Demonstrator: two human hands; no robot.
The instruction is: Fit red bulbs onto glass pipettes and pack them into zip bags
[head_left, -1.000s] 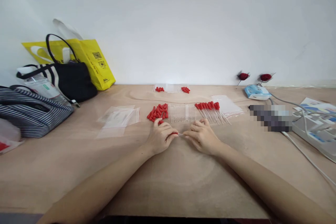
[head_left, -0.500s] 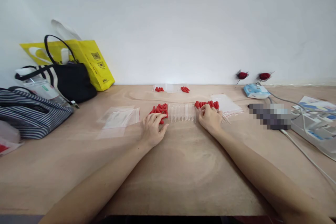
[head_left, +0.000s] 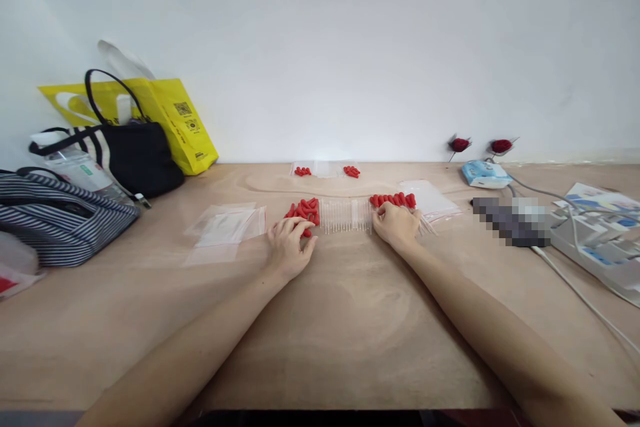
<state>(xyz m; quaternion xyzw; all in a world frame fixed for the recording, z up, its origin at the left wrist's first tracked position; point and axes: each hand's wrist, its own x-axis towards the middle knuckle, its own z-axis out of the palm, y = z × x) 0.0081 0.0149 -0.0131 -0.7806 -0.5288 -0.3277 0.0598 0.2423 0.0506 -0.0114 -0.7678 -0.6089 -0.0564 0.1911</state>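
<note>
A row of thin clear dropper tubes lies side by side in the middle of the table. To its left is a heap of loose red rubber bulbs. My left hand rests at the near edge of that heap, fingers stretched out and slightly apart, holding nothing visible. Beyond my right hand lie several droppers with red bulbs in a line, their clear stems partly showing. My right hand is at the row's right end, fingers curled together; whatever is between the fingertips is hidden.
Clear zip bags lie left, and another bag lies behind my right hand. Bagged red bulbs sit by the wall. Bags, including a striped one, stand left. A tissue pack, a power strip and cables are at right.
My right hand has shifted slightly left, toward the end of the tube row. My left hand stays nearly still beside the loose bulbs.
</note>
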